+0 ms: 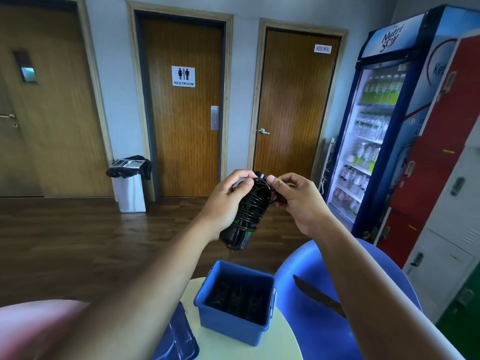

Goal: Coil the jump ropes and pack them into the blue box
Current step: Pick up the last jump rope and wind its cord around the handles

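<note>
Jump rope [246,214] is held in the air above the blue box [233,326]. Two black handles lie side by side with black cord wound round them in many turns, and green marks show between the turns. The long axis is steeply tilted: the butt ends point down and left, the top end up and right.

Left hand [226,203] grips the bundle from the left — fingers [242,175] curled over its top, thumb pressed on the cord. Right hand [298,201] is at the upper right, thumb and forefinger pinching a strand of cord.

The box stands open on the pale round counter [233,349] with dark coiled ropes [236,300] inside. A blue lid [179,339] lies left of the box, near the counter's edge.
</note>
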